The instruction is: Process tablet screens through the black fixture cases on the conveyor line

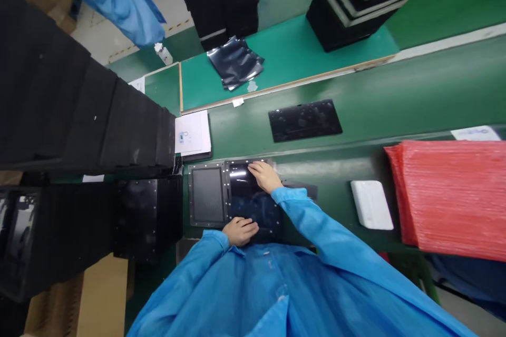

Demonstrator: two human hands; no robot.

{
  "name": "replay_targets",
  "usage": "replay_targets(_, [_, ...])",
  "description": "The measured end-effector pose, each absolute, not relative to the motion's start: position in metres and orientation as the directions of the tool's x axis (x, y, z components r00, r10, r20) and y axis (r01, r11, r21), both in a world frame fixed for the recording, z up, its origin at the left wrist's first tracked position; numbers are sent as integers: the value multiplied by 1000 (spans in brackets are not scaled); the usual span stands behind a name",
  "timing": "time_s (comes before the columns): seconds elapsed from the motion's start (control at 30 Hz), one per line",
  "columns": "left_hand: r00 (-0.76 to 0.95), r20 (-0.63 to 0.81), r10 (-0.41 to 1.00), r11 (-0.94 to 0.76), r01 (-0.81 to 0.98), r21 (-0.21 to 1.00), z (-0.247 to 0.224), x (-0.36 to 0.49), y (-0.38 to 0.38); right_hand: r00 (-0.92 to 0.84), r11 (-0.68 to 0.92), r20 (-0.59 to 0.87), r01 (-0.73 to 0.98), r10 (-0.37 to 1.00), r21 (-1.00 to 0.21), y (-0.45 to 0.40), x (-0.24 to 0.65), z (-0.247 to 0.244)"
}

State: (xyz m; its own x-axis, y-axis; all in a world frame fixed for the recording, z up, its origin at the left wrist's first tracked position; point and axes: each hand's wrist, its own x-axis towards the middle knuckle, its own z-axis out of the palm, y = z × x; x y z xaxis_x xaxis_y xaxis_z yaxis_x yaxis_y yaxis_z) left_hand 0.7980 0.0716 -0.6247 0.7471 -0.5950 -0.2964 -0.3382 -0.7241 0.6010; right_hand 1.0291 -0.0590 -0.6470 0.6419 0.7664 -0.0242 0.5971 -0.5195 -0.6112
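Observation:
A black frame (207, 195) studded with light fasteners along its edges lies on the green table in front of me. Its left half holds a dark grey mesh-like panel; its right half is a glossy black panel (253, 205). My left hand (240, 230) rests flat on the near edge of the glossy panel. Near the far edge, my right hand (265, 176) lies with stretched fingers on the same panel. Neither hand visibly grips anything. Just right of the frame, a dark flat strip (302, 189) is partly hidden by my right sleeve.
Tall stacks of black boxes (134, 121) stand on the left. Beyond the frame lie a separate black panel (304, 120) and black plastic bags (236, 62). A white device (371, 204) and red bubble-wrap bags (454, 197) are on the right. Another person's blue sleeve (118, 0) shows at top left.

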Motion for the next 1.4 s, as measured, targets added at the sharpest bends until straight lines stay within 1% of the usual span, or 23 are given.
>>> replay_targets(0.13, [701, -227, -676, -645, -415, 641, -632, 814, 77, 649, -566, -95, 571, 754, -594, -53, 1024, -661])
replay_targets(0.23, [711, -194, -676, -617, -401, 677, -623, 819, 80, 707, -636, -126, 526, 696, -564, -46, 1022, -656])
replay_targets(0.3, [768, -172, -617, -621, -342, 705, -615, 817, 90, 750, -682, -126, 501, 649, -533, -40, 1013, -645])
replay_targets(0.33, [827, -178, -533, -653, -268, 709, -612, 815, 100, 775, -707, -127, 481, 619, -518, -38, 1003, -639])
replay_targets(0.37, [897, -206, -390, -701, -145, 698, -609, 813, 113, 800, -733, -129, 455, 586, -506, -37, 991, -633])
replay_targets(0.4, [950, -254, -184, -744, 34, 667, -607, 811, 128, 825, -758, -136, 422, 548, -498, -37, 975, -628])
replay_targets(0.43, [948, -312, 63, -745, 253, 617, -607, 810, 145, 849, -780, -146, 382, 508, -495, -39, 956, -625])
replay_targets(0.47, [880, -371, 296, -688, 466, 557, -607, 809, 160, 868, -798, -161, 340, 470, -497, -41, 936, -623])
replay_targets(0.5, [775, -424, 469, -592, 632, 500, -608, 810, 175, 882, -811, -179, 300, 437, -502, -44, 916, -621])
replay_targets(0.53, [672, -469, 573, -490, 740, 462, -608, 813, 188, 892, -819, -195, 265, 409, -509, -47, 897, -621])
replay_targets(0.57, [589, -511, 626, -387, 804, 451, -608, 816, 198, 899, -823, -208, 232, 385, -518, -49, 880, -620])
replay_targets(0.63, [492, -582, 647, -209, 849, 486, -603, 824, 211, 914, -825, -232, 163, 333, -541, -49, 859, -618])
replay_targets(0.7, [459, -619, 637, -84, 840, 536, -591, 829, 218, 920, -817, -271, 84, 284, -570, -45, 854, -613])
replay_targets(0.77, [486, -625, 610, -34, 805, 592, -576, 826, 216, 899, -793, -347, 0, 266, -609, -38, 862, -603])
replay_targets(0.8, [553, -603, 574, -34, 753, 658, -568, 820, 211, 877, -768, -396, -50, 272, -638, -34, 868, -597])
replay_targets(0.83, [645, -563, 516, -31, 671, 741, -561, 813, 202, 847, -729, -448, -110, 287, -676, -31, 874, -592])
replay_targets(0.9, [838, -436, 328, -17, 466, 884, -552, 798, 175, 789, -600, -517, -247, 331, -761, -25, 883, -582])
replay_targets(0.97, [937, -333, 105, -34, 338, 941, -549, 787, 143, 808, -466, -497, -324, 317, -823, -24, 890, -577])
replay_targets(1.03, [936, -351, -28, -134, 345, 929, -550, 782, 115, 864, -404, -451, -339, 224, -850, -28, 896, -578])
replay_targets(1.1, [914, -401, -53, -263, 375, 889, -552, 783, 94, 886, -367, -441, -366, 144, -855, -37, 901, -584])
replay_targets(1.17, [896, -443, -23, -374, 403, 835, -551, 785, 81, 875, -290, -465, -414, 137, -863, -51, 907, -591])
replay_targets(1.27, [865, -498, 61, -471, 465, 750, -545, 788, 66, 862, -187, -482, -454, 154, -871, -77, 915, -602])
replay_targets(1.4, [793, -557, 248, -556, 587, 588, -542, 788, 54, 858, -169, -501, -481, 113, -861, -116, 928, -612])
